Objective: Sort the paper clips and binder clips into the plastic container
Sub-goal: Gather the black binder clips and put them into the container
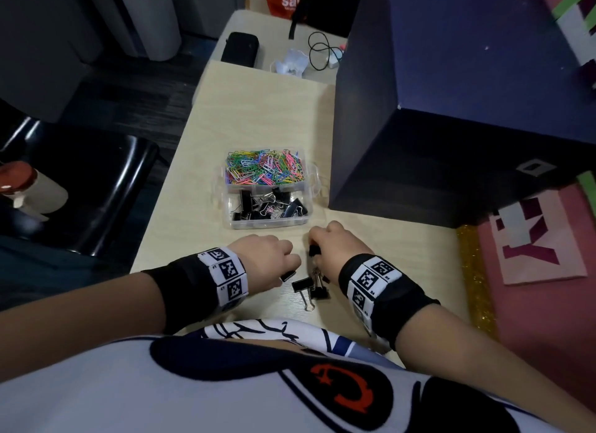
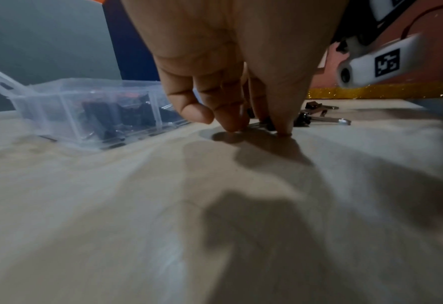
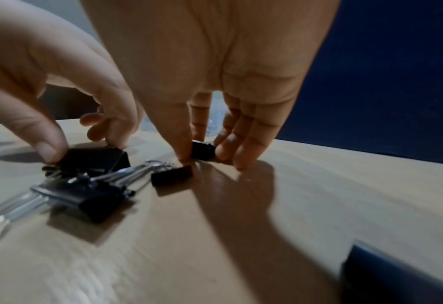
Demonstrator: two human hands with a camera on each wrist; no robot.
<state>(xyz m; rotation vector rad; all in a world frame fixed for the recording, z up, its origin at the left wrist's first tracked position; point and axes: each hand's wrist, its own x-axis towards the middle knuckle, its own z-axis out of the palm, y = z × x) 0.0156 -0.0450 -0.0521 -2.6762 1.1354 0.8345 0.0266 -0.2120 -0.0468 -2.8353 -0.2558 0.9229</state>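
Note:
A clear plastic container (image 1: pixel 314 174) stands mid-table, with coloured paper clips (image 1: pixel 264 168) in its far compartment and black binder clips (image 1: pixel 271 207) in the near one. My left hand (image 1: pixel 274 258) pinches a black binder clip (image 1: pixel 288 275) on the table between thumb and fingertips; the same clip (image 3: pixel 95 158) shows in the right wrist view. My right hand (image 1: pixel 335 245) pinches another small black binder clip (image 1: pixel 313 250), also seen as the small black clip (image 3: pixel 202 151) between thumb and fingers. A few loose binder clips (image 1: pixel 311 287) lie between my wrists.
A tall dark blue box (image 1: pixel 451 126) stands right of the container. A pink sheet with a gold glitter strip (image 1: pixel 471 271) lies at the right edge. A black pouch (image 1: pixel 240 48), cable and crumpled paper sit at the far end. A black chair (image 1: pixel 90 187) is left of the table.

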